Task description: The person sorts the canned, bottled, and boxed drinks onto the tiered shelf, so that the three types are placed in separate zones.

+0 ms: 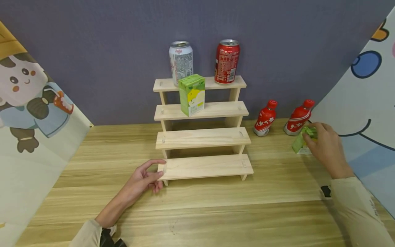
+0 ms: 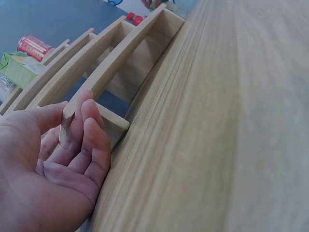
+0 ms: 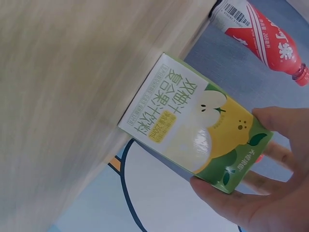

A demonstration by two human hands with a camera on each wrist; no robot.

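Observation:
At the right, my right hand (image 1: 328, 147) holds a green juice carton (image 3: 193, 125) near its top, between thumb and fingers. In the right wrist view the carton shows a white, yellow and green face with fruit pictures. My left hand (image 1: 143, 178) grips the left end of the lowest step of a wooden step shelf (image 1: 205, 167), thumb and fingers on either side of the board. A second green juice carton (image 1: 192, 95) stands on the second step from the top. On the top step are a white can (image 1: 181, 63) and a red can (image 1: 227, 61).
Two red bottles, a left one (image 1: 265, 118) and a right one (image 1: 299, 117), stand on the wooden table (image 1: 200, 216) right of the shelf. The right bottle is just behind the held carton. A grey back wall (image 1: 123, 61) and printed side panels (image 1: 370, 103) border the table.

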